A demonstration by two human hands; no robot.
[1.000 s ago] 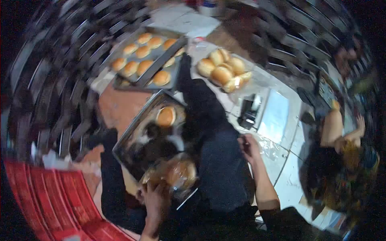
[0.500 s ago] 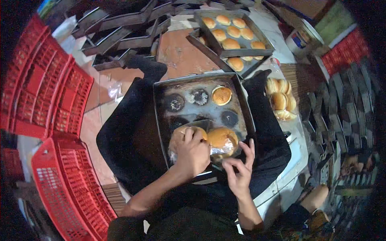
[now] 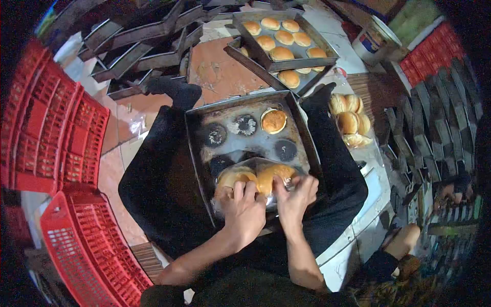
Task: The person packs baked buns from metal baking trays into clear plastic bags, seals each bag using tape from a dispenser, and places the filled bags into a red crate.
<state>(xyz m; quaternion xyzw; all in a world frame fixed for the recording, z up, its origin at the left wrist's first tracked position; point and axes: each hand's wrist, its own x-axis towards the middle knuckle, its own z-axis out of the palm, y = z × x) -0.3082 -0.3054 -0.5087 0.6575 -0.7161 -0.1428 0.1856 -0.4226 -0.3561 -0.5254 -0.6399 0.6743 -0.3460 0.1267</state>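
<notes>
A dark metal tray (image 3: 192, 148) lies between my legs, with one round bun (image 3: 273, 121) at its far right and dark round marks on its bottom. Over its near part is a clear plastic bag of buns (image 3: 268, 176). My left hand (image 3: 244, 212) grips the bag's left side, fingers curled over the film. On the bag's right side my right hand (image 3: 295, 197) pinches the plastic between thumb and fingers.
Two stacked trays of buns (image 3: 302, 66) stand ahead. Bagged buns (image 3: 350, 123) lie right of my leg. Red crates (image 3: 92, 240) stand left, empty trays (image 3: 138, 56) far left, a bucket (image 3: 376, 41) far right. Another person's leg (image 3: 403, 240) shows lower right.
The view has swung round and steadied. My right hand, earlier away from the bag, has come in from the right and taken hold of it. My left hand stays on the bag.
</notes>
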